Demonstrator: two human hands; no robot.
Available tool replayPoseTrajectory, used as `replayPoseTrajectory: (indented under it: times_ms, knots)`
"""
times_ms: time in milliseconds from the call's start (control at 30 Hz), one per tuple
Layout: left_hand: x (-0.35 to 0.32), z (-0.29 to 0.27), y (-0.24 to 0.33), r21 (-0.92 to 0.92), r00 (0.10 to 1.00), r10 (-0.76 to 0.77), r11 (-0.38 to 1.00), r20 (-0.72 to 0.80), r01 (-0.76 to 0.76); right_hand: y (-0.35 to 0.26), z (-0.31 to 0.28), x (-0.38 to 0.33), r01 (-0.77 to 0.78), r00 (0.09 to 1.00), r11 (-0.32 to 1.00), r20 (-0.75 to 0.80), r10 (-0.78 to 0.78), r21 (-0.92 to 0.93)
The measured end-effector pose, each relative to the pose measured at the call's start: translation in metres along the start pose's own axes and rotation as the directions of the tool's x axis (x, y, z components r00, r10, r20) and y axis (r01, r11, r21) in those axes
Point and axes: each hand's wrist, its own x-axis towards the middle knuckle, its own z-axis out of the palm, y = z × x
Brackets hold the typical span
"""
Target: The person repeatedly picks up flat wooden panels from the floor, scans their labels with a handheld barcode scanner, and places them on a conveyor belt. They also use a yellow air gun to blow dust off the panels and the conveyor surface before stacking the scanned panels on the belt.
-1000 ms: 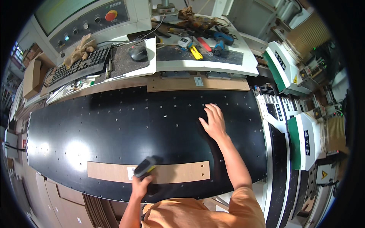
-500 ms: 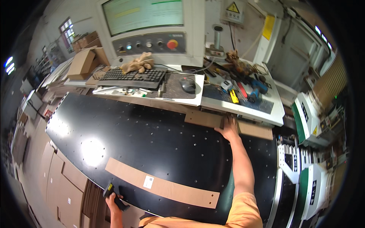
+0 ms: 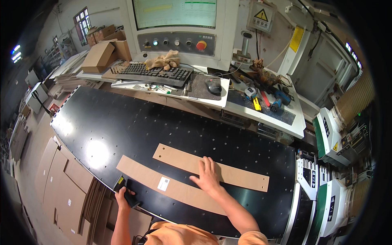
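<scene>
My left hand (image 3: pixel 123 198) is closed round the handle of a black barcode scanner (image 3: pixel 120 183) at the near edge of the black worktable. My right hand (image 3: pixel 209 176) lies with fingers spread on the near side of a long brown board (image 3: pixel 241 177), which has small holes at both ends. Closer to me is a second long brown board (image 3: pixel 137 168), carrying a white label (image 3: pixel 163 183). My right forearm crosses over its right end and hides it. A strip of black surface separates the two boards.
Behind the dotted black worktable (image 3: pixel 106 110) stands a control console with a screen (image 3: pixel 175 14), keyboard (image 3: pixel 151 74), gloves (image 3: pixel 163 60) and mouse (image 3: pixel 213 86). Tools, including a yellow cutter (image 3: pixel 256 103), lie on a side shelf. Machine heads (image 3: pixel 332 204) border the right; stacked panels (image 3: pixel 65 188) stand lower left.
My right hand has brought the far board from the table's back edge toward me, near the labelled board. My left hand keeps hold of the scanner. The view has shifted slightly.
</scene>
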Motion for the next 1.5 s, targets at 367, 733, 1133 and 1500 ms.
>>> replayPoseTrajectory:
  times_ms: [367, 733, 1133, 1500]
  knots:
    - [0.007, -0.002, -0.041, -0.015, 0.997, 0.014, 1.000, 0.072, -0.012, -0.044, 0.017, -0.065, 0.172, 0.979, 0.985, 0.117, -0.169, -0.013]
    - [0.005, -0.006, -0.053, 0.008, 0.991, -0.038, 0.999, 0.131, 0.037, 0.191, -0.110, 0.010, 0.121, 0.984, 0.985, 0.149, -0.102, -0.124]
    - [0.005, 0.009, -0.059, 0.000, 0.990, -0.140, 0.990, 0.029, 0.140, 0.296, -0.040, 0.045, -0.782, 0.483, 0.621, -0.572, 0.662, 0.058]
    - [0.028, 0.002, -0.074, 0.068, 0.987, -0.144, 0.987, -0.068, 0.148, 0.384, -0.050, 0.055, -0.722, 0.432, 0.671, -0.648, 0.627, 0.168]
